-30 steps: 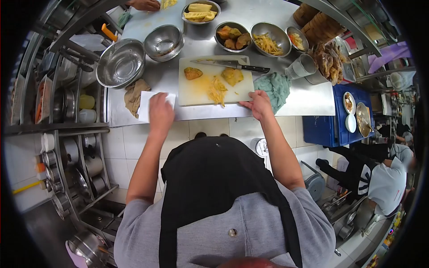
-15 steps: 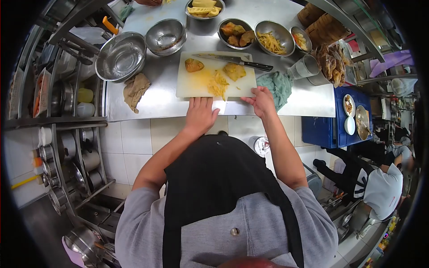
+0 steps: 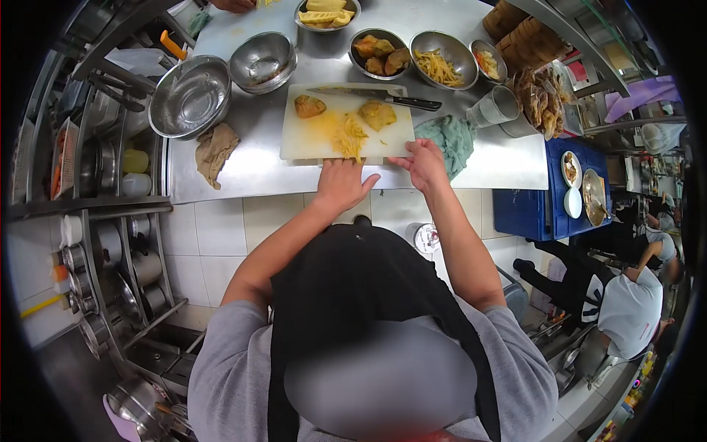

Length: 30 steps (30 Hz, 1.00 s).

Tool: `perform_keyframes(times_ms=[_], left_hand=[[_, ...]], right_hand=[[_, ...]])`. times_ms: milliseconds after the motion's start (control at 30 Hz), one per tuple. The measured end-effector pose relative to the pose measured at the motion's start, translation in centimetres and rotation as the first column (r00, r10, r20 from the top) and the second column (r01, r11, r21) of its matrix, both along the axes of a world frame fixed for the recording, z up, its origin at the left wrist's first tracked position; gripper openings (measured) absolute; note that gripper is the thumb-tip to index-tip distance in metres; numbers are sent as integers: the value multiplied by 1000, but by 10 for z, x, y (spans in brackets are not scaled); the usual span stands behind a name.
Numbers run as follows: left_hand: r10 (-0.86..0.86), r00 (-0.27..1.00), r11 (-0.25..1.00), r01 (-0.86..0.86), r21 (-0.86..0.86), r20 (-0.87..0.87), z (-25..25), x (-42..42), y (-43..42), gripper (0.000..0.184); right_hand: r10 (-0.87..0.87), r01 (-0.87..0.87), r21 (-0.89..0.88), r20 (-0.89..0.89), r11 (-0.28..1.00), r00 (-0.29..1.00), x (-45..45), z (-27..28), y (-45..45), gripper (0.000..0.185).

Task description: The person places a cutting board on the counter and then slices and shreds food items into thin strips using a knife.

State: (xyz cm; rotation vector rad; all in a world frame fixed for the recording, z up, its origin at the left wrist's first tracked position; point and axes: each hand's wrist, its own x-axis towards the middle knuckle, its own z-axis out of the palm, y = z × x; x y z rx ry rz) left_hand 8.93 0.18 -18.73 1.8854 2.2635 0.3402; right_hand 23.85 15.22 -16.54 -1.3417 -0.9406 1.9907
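Note:
A white cutting board point(image 3: 309, 140) lies near the front edge of the steel table. On it are two orange-yellow vegetable chunks, one at the left point(image 3: 310, 106) and one at the right point(image 3: 377, 114). A heap of yellow shreds point(image 3: 349, 135) reaches the board's near edge. The knife point(image 3: 398, 97) rests along the far side, its black handle past the right edge. My left hand point(image 3: 341, 184) is at the near edge below the shreds, fingers stretched and thumb spread; its fingertips are partly hidden. My right hand point(image 3: 426, 166) grips the near right corner between thumb and fingers.
Steel bowls stand behind the board: one with shreds point(image 3: 458, 51), one with chunks point(image 3: 378, 46), one with yellow pieces point(image 3: 325, 22). Two more bowls point(image 3: 190, 96) point(image 3: 263, 60) are left. Green cloth point(image 3: 451, 140) lies right, brown cloth point(image 3: 216, 153) left. A co-worker point(image 3: 630, 313) is far right.
My left hand has slid right along the board's near edge, its thumb further out. My right hand keeps its hold on the corner. The whole view has shifted slightly.

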Motion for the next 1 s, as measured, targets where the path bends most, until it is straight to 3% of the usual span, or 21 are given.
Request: perform_keyframes(times_ms=[33,67,133,167,233,300,333,367,400,467,500,567,700,767,800,833,867,900,933,967,1000], left_hand=[[33,998,988,-24,-153,56,5,0,4,58],[31,998,988,-23,-153,55,-1,-2,1,58],[-74,997,978,79,192,-37,-12,-12,-18,48],[-78,996,978,84,193,-38,-12,-18,-30,48],[-178,983,873,174,456,-34,0,-32,-62,37],[-20,988,889,-52,455,153,-7,-51,-96,35],[233,863,866,-394,309,448,-6,-59,-100,37],[461,595,749,-659,71,658,-6,-65,-100,38],[464,594,749,-660,67,657,-3,-69,-94,38],[525,414,644,-765,-29,744,1,-82,-75,41],[524,413,643,-766,-28,745,0,-88,-71,41],[635,529,733,-644,-221,564,-1,-98,-68,40],[624,625,762,-620,-188,469,23,-84,-77,44],[578,735,816,-534,-222,355,25,-87,-80,44],[574,737,819,-532,-217,357,27,-89,-81,44],[545,815,835,-508,-213,197,28,-90,-83,42],[501,865,849,-484,-210,30,29,-92,-84,41],[501,865,850,-486,-205,30,29,-94,-84,41],[361,931,932,-360,-37,48,28,-93,-87,40],[212,976,968,-216,129,40,27,-91,-91,39],[212,976,969,-215,122,41,26,-88,-90,39]], right_hand=[[-4,4,-7,3,1000,1000,0,2,-1,21],[-6,6,-8,1,1000,1000,0,0,-1,21],[-13,13,-12,-2,1000,1000,1,-7,-4,15],[-17,17,-12,-2,1000,1000,2,-10,-5,15],[-26,26,-10,-24,1000,999,4,-14,-8,19],[-30,30,-19,-35,999,999,8,-20,-14,19],[-27,26,-19,-46,999,999,11,-23,-17,19],[-28,27,-20,-45,999,999,12,-26,-18,19],[-30,28,-27,-67,999,997,16,-31,-20,19],[-30,27,-34,-86,999,996,21,-33,-25,19],[-25,22,-30,-114,999,993,22,-32,-26,19],[-21,18,-27,-141,999,990,26,-34,-31,19],[2,-1,51,-22,999,1000,32,-41,-45,16],[34,-39,99,55,994,998,36,-34,-46,14],[183,-251,163,346,954,920,38,-14,-43,13],[278,-460,157,614,874,739,40,0,-39,14],[274,-458,163,614,874,741,42,6,-32,14],[97,-614,421,769,668,632,42,9,-22,15],[-134,-753,549,830,362,541,41,14,-15,17],[-191,-753,637,770,167,609,33,19,1,19],[-228,-720,693,696,-36,681,21,22,22,21]])
